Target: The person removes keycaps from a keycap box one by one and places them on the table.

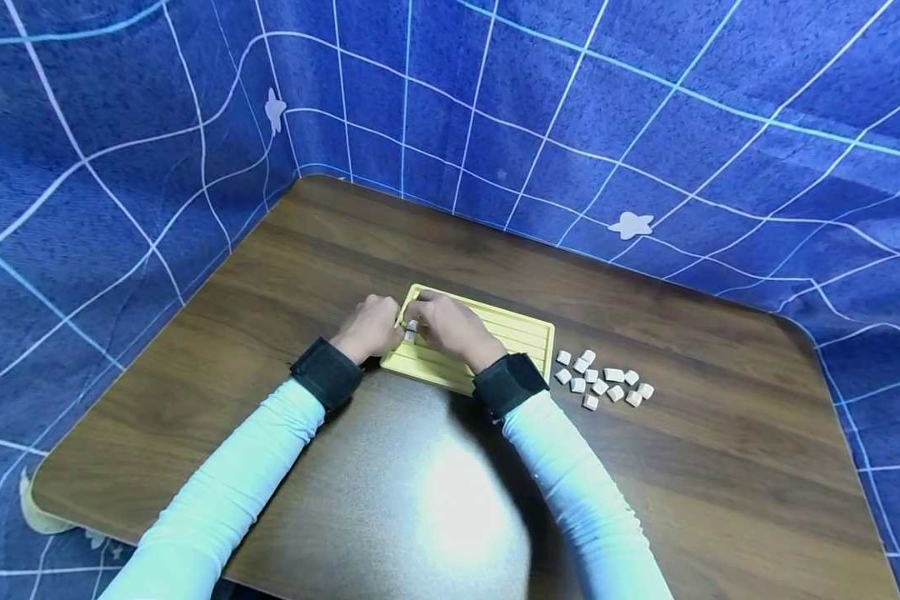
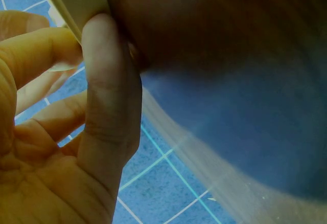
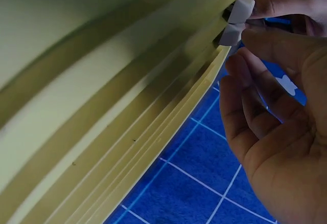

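Observation:
A pale yellow tray point(image 1: 513, 323) with long raised ridges lies on the table. At its left end my left hand point(image 1: 371, 329) pinches the rim, its thumb point(image 2: 107, 65) pressed flat against the side in the left wrist view. Over the tray's left half reaches my right hand point(image 1: 453, 325), fingers bent. Two small white keycaps stand side by side at that end. In the right wrist view, my right thumb and fingertip pinch the lower keycap point(image 3: 231, 35). A left-hand finger touches the upper keycap point(image 3: 242, 8).
Several loose white keycaps point(image 1: 600, 386) lie scattered just right of the tray. The brown wooden table point(image 1: 720, 450) reaches back to a blue curtain point(image 1: 540, 108) with grid lines and stars. Both wrists wear black bands point(image 1: 510, 385).

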Demonstrator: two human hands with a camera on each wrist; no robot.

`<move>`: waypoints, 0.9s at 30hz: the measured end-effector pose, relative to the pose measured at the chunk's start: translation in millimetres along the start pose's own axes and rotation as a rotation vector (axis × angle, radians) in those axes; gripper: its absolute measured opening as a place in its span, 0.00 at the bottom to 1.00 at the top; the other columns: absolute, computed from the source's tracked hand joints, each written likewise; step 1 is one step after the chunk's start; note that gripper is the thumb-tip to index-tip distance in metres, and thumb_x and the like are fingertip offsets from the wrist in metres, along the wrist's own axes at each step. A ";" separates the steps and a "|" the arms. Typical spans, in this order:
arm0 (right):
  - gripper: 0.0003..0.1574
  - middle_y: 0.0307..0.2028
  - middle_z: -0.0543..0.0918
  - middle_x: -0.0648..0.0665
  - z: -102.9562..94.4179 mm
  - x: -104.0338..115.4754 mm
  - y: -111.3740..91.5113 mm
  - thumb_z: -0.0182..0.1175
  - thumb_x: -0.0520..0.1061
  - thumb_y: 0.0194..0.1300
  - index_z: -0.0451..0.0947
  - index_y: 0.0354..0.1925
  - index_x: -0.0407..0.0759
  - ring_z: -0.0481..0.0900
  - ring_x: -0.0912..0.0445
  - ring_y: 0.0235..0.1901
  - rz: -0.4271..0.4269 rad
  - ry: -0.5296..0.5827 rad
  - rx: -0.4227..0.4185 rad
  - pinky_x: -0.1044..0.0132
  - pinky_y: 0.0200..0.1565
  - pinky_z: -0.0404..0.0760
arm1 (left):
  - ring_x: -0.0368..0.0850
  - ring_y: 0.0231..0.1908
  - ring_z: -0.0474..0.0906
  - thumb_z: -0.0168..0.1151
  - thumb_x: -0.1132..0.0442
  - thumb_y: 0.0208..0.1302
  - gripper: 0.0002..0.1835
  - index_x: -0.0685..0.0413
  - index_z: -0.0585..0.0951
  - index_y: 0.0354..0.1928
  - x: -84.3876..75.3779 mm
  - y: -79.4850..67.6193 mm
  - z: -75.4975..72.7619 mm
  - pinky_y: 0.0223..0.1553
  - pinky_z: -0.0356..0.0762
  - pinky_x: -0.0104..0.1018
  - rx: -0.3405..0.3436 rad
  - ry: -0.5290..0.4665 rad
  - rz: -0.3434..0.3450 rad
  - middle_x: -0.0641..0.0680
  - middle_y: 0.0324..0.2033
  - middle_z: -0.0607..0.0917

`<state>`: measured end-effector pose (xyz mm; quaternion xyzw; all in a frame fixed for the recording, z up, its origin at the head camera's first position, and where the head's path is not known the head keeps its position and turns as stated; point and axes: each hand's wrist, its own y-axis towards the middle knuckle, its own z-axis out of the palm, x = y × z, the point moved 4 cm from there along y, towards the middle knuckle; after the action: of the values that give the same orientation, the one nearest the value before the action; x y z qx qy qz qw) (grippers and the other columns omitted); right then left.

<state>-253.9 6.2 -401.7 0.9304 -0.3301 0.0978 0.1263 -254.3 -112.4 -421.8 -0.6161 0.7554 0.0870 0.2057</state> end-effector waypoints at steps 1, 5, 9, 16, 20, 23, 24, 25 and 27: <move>0.15 0.36 0.82 0.43 0.5 -0.2 0.0 0.59 0.29 0.49 0.82 0.36 0.41 0.77 0.55 0.33 -0.007 0.003 -0.006 0.61 0.37 0.81 | 0.52 0.23 0.73 0.60 0.65 0.54 0.09 0.59 0.75 0.19 -0.2 -0.1 0.0 0.23 0.72 0.43 0.000 0.000 -0.001 0.60 0.25 0.79; 0.17 0.33 0.81 0.43 4.0 -3.0 1.2 0.56 0.27 0.46 0.82 0.33 0.42 0.76 0.55 0.32 -0.062 0.023 -0.040 0.63 0.35 0.80 | 0.53 0.25 0.74 0.59 0.65 0.54 0.07 0.59 0.77 0.21 -0.6 0.0 0.0 0.25 0.74 0.45 -0.005 0.003 -0.004 0.61 0.27 0.81; 0.18 0.32 0.81 0.43 4.6 -2.5 2.7 0.55 0.27 0.47 0.83 0.32 0.44 0.76 0.55 0.32 -0.076 0.028 -0.029 0.64 0.34 0.80 | 0.53 0.26 0.75 0.59 0.65 0.54 0.07 0.60 0.77 0.22 -0.4 0.2 0.6 0.26 0.76 0.47 -0.002 0.001 -0.005 0.62 0.28 0.81; 0.14 0.32 0.83 0.44 5.3 0.8 6.1 0.60 0.29 0.50 0.83 0.29 0.45 0.76 0.56 0.32 -0.028 -0.005 0.026 0.63 0.33 0.80 | 0.54 0.27 0.75 0.58 0.66 0.53 0.07 0.59 0.76 0.20 0.5 0.0 0.4 0.28 0.77 0.50 -0.014 0.003 -0.013 0.64 0.30 0.82; 0.09 0.30 0.81 0.44 6.7 0.9 7.7 0.61 0.30 0.50 0.81 0.27 0.43 0.75 0.56 0.31 -0.019 -0.031 0.033 0.64 0.31 0.79 | 0.55 0.27 0.75 0.58 0.66 0.52 0.07 0.59 0.76 0.19 0.9 0.7 0.8 0.28 0.78 0.51 -0.017 0.001 -0.011 0.64 0.30 0.82; 0.08 0.29 0.81 0.43 6.5 1.1 7.6 0.61 0.30 0.49 0.81 0.27 0.42 0.75 0.56 0.31 -0.015 -0.031 0.037 0.64 0.31 0.79 | 0.54 0.27 0.75 0.57 0.67 0.52 0.08 0.59 0.75 0.18 1.2 0.5 0.7 0.27 0.78 0.51 -0.017 0.000 -0.012 0.64 0.30 0.82; 0.09 0.29 0.81 0.43 6.5 0.8 7.5 0.61 0.30 0.49 0.81 0.27 0.42 0.75 0.56 0.31 -0.012 -0.030 0.040 0.64 0.31 0.79 | 0.54 0.27 0.75 0.57 0.66 0.52 0.08 0.58 0.75 0.18 1.1 0.4 0.6 0.27 0.77 0.51 -0.016 0.001 -0.013 0.64 0.29 0.82; 0.09 0.30 0.81 0.43 6.5 0.6 7.3 0.61 0.30 0.50 0.81 0.28 0.42 0.75 0.56 0.31 -0.008 -0.030 0.043 0.64 0.31 0.79 | 0.54 0.26 0.75 0.58 0.66 0.52 0.08 0.58 0.75 0.18 0.9 0.3 0.5 0.27 0.77 0.50 -0.014 0.003 -0.012 0.64 0.29 0.82; 0.10 0.31 0.81 0.44 6.1 0.0 6.9 0.61 0.30 0.50 0.82 0.29 0.43 0.75 0.56 0.32 0.003 -0.031 0.050 0.64 0.32 0.79 | 0.54 0.26 0.74 0.58 0.66 0.53 0.09 0.58 0.75 0.18 0.5 0.5 0.4 0.27 0.77 0.49 -0.009 0.004 -0.015 0.63 0.29 0.81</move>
<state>-257.8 -0.8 -406.3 0.9341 -0.3309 0.0918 0.0976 -254.8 -112.6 -422.4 -0.6226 0.7508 0.0875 0.2023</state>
